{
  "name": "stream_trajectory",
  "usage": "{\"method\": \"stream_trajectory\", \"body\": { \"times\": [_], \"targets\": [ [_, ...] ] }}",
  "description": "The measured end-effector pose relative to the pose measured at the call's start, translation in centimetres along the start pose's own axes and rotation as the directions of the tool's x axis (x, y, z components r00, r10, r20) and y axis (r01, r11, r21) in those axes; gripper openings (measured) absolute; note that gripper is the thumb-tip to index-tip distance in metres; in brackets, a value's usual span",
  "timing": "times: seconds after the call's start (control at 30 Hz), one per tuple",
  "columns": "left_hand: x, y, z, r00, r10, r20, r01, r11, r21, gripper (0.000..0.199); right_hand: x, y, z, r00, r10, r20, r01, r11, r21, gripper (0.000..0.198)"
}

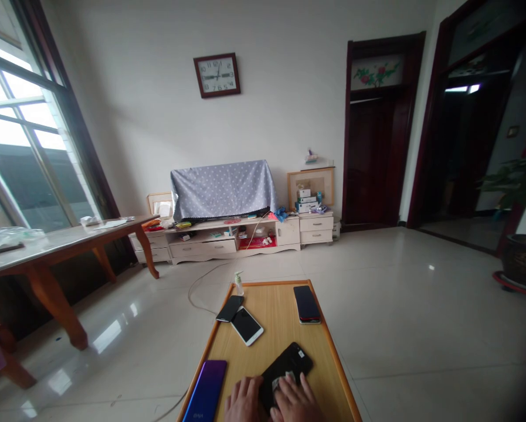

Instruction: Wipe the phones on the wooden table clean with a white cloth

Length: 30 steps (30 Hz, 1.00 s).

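Observation:
A black phone (pixel 298 358) lies slanted on the small wooden table, camera side up, with a small white label near one corner. My left hand (pixel 244 400) is at its left edge, fingers together and bent against it. On the phone's back my right hand (pixel 295 403) presses a crumpled whitish wipe (pixel 277 384), partly hidden under the fingers. Left of my hands lies a blue-purple phone (pixel 206 390). Farther up are a white-framed phone (pixel 247 326) and a dark phone (pixel 230 308), touching at their corners. Another dark phone (pixel 306 303), apparently stacked on something, lies at the right edge.
A small pump bottle (pixel 238 284) stands at the far left corner of the wooden table (pixel 274 299), which has a raised rim. A cable (pixel 192 293) runs over the floor at left. Beyond are a larger table (pixel 69 243), a low cabinet (pixel 284 237) and a potted plant (pixel 524 258).

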<state>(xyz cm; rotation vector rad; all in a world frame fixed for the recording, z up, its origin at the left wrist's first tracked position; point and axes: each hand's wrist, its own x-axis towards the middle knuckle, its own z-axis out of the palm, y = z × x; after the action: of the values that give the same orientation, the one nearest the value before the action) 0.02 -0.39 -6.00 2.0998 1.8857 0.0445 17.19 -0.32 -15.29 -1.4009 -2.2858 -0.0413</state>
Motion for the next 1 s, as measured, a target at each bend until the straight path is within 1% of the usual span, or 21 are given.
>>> {"method": "stream_trajectory", "body": {
  "times": [0.03,0.07,0.1,0.17,0.27,0.33,0.37,0.43,0.47,0.57,0.63,0.67,0.73,0.8,0.87,0.93,1.0],
  "targets": [
    [0.0,0.0,0.0,1.0,-0.002,0.001,0.002,1.0,0.003,0.064,-0.1,-0.2,0.3,0.999,-0.04,-0.002,0.04,0.999,0.016,0.034],
    [-0.1,0.0,0.0,1.0,-0.004,0.0,0.004,1.0,0.004,0.063,0.0,-0.3,0.2,0.999,-0.047,-0.005,0.048,0.998,0.034,0.033],
    [-0.1,0.1,-0.1,1.0,-0.004,-0.002,0.004,1.0,0.003,0.063,0.1,-0.4,-0.3,1.0,-0.026,-0.004,0.026,0.998,0.052,0.033],
    [-0.2,0.2,-0.2,1.0,-0.001,-0.003,0.001,1.0,-0.003,0.064,0.5,-0.3,-2.1,0.996,0.086,0.01,-0.087,0.993,0.08,0.035],
    [-0.2,0.3,-0.4,1.0,-0.008,0.004,0.008,1.0,-0.006,0.07,1.3,0.1,-5.3,0.954,0.3,0.022,-0.301,0.952,0.051,0.043],
    [-0.2,0.3,-0.5,1.0,-0.017,0.009,0.017,1.0,-0.005,0.07,1.7,0.2,-6.3,0.929,0.368,0.028,-0.369,0.929,0.021,0.047],
    [-0.1,0.3,-0.5,1.0,-0.019,0.014,0.019,1.0,-0.004,0.07,1.9,0.2,-6.3,0.926,0.377,0.034,-0.377,0.926,0.018,0.048],
    [0.0,0.3,-0.4,0.999,-0.016,0.028,0.016,1.0,0.0,0.071,2.0,-0.2,-5.6,0.933,0.355,0.056,-0.358,0.933,0.046,0.046],
    [0.1,0.2,-0.3,0.999,-0.013,0.031,0.013,1.0,0.003,0.07,2.0,-0.6,-4.9,0.943,0.324,0.077,-0.33,0.941,0.075,0.045],
    [0.1,0.1,-0.1,1.0,-0.011,0.016,0.011,1.0,0.01,0.06,1.9,-1.7,-3.2,0.967,0.182,0.178,-0.213,0.962,0.172,0.041],
    [0.1,0.1,0.1,1.0,-0.007,0.001,0.007,1.0,0.012,0.057,2.0,-2.2,-3.0,0.969,0.135,0.206,-0.178,0.962,0.208,0.039],
    [0.1,0.0,0.1,1.0,-0.005,-0.003,0.005,1.0,0.011,0.057,2.1,-2.2,-3.3,0.97,0.148,0.193,-0.188,0.959,0.211,0.039],
    [0.0,0.0,0.1,1.0,0.0,-0.009,0.0,1.0,0.005,0.062,2.3,-1.6,-4.2,0.964,0.23,0.13,-0.252,0.95,0.186,0.043],
    [0.0,-0.1,0.1,1.0,0.002,-0.012,-0.002,1.0,-0.006,0.066,2.6,-0.7,-5.2,0.94,0.333,0.075,-0.34,0.932,0.124,0.047],
    [0.0,-0.2,0.0,1.0,0.003,-0.012,-0.003,1.0,-0.016,0.067,2.9,0.1,-5.7,0.914,0.403,0.054,-0.406,0.912,0.06,0.05],
    [0.1,-0.3,0.1,1.0,0.003,-0.01,-0.003,1.0,-0.018,0.067,3.1,0.2,-5.6,0.904,0.423,0.067,-0.425,0.904,0.03,0.052],
    [0.2,-0.4,0.2,1.0,-0.004,-0.001,0.004,1.0,-0.013,0.068,3.1,-0.5,-5.1,0.91,0.4,0.105,-0.407,0.912,0.053,0.051]
  ]
}}
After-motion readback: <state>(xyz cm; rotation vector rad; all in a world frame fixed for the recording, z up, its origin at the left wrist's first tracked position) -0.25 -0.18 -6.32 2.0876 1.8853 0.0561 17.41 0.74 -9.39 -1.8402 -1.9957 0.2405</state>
